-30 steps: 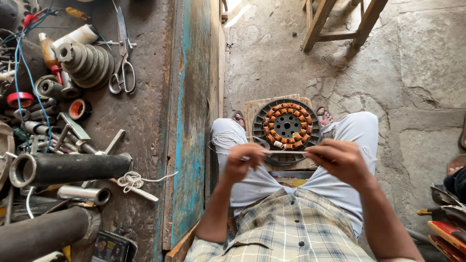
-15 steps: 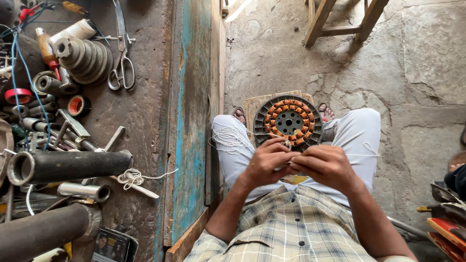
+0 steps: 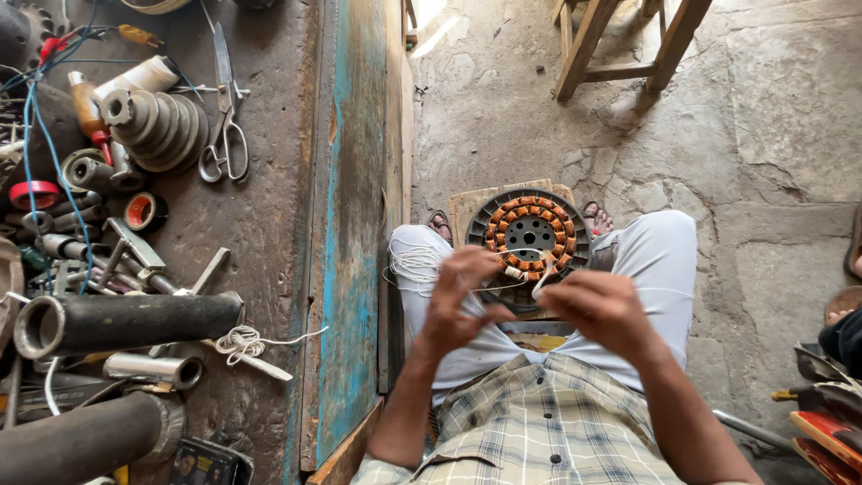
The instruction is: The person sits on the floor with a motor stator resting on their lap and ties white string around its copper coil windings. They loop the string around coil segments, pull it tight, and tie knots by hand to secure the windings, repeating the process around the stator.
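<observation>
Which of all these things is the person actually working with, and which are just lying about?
In use:
- left hand and right hand, pulling white thread
- round motor stator with copper coils between the knees
- wooden board under it

Lying about on the workbench:
- scissors
- stepped pulley
- black pipe
- tape rolls
- twine bundle

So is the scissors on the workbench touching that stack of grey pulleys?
Apart. The head view shows bare bench surface between the scissors and the stepped grey pulleys.
</observation>
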